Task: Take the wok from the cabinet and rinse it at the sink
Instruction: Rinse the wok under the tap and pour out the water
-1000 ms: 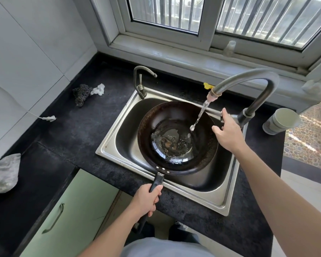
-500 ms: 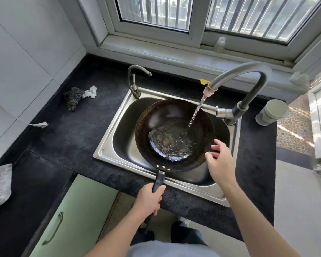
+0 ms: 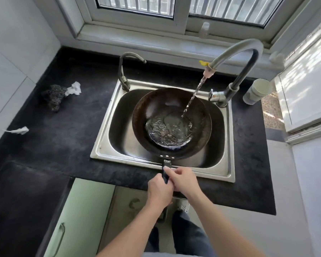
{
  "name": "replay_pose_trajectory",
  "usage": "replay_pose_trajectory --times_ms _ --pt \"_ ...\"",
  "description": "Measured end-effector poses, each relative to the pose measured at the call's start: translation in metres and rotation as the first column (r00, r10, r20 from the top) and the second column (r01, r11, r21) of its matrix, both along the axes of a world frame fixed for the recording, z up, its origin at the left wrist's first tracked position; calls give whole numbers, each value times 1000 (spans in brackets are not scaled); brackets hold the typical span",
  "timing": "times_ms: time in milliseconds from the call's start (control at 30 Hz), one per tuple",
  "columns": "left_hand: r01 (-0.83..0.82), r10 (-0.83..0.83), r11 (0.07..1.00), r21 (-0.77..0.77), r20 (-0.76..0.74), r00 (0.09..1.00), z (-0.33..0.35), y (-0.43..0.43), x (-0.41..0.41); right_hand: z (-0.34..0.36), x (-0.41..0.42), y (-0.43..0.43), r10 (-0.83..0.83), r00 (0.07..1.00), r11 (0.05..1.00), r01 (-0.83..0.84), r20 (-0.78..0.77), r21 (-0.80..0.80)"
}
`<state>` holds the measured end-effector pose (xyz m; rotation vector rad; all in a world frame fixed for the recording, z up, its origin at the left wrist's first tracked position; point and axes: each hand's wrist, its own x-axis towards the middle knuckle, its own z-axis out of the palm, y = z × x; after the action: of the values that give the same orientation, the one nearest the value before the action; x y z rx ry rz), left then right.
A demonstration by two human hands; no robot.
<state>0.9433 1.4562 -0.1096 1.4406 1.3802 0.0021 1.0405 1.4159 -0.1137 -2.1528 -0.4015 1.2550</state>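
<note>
A dark wok (image 3: 171, 106) sits in the steel sink (image 3: 104, 138), with a pool of water in its bottom. Water runs from the tall grey faucet (image 3: 237, 54) into the wok. The wok's black handle (image 3: 166, 169) sticks out over the sink's front rim. My left hand (image 3: 159, 190) grips the handle from the left. My right hand (image 3: 185, 181) wraps round the same handle from the right, just ahead of the left hand. Most of the handle is hidden under both hands.
A second, smaller tap (image 3: 124, 71) stands at the sink's back left. A dark scrubber (image 3: 53, 97) and a crumpled white tissue (image 3: 73, 89) lie on the black counter (image 3: 59, 138) to the left. A white cup (image 3: 258, 90) lies right of the faucet. Green cabinet doors (image 3: 76, 219) are below.
My right hand left the faucet lever, came down past the wok's right rim and took hold of the handle beside my left hand. More water has pooled in the wok.
</note>
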Motion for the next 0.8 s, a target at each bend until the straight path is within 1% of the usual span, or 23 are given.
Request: replay_pose_trajectory --times_ms 67,133,233,333,400,467,600,667,800 --pt "-3 3 1000 -17 -3 1000 2 0 -1 -1 -7 5 -28 997 999 26 -71 -21" --pt "-7 7 1000 -23 -1 1000 0 0 -2 0 -10 6 -111 981 994 113 -157 2" --pt "-4 5 1000 -23 28 1000 -2 -5 -9 1 -8 5 -121 972 991 130 -202 33" --pt "-71 94 983 -167 135 986 5 -18 -17 0 -11 3 -140 962 985 160 -235 67" --pt "-122 194 937 -328 197 961 13 -28 -23 -5 -15 0 -162 951 977 192 -264 94" --pt "-149 257 898 -413 218 941 13 -35 -28 -7 -17 -1 -197 936 964 239 -293 117" --pt "-187 315 884 -429 249 916 10 -39 -33 -10 -21 -4 -254 885 930 334 -391 152" --pt "-178 312 885 -430 267 912 8 -40 -35 -6 -25 -3 -306 842 901 407 -444 152" --pt "-149 287 897 -417 290 913 4 -38 -37 -6 -31 6 -348 797 883 455 -494 112"
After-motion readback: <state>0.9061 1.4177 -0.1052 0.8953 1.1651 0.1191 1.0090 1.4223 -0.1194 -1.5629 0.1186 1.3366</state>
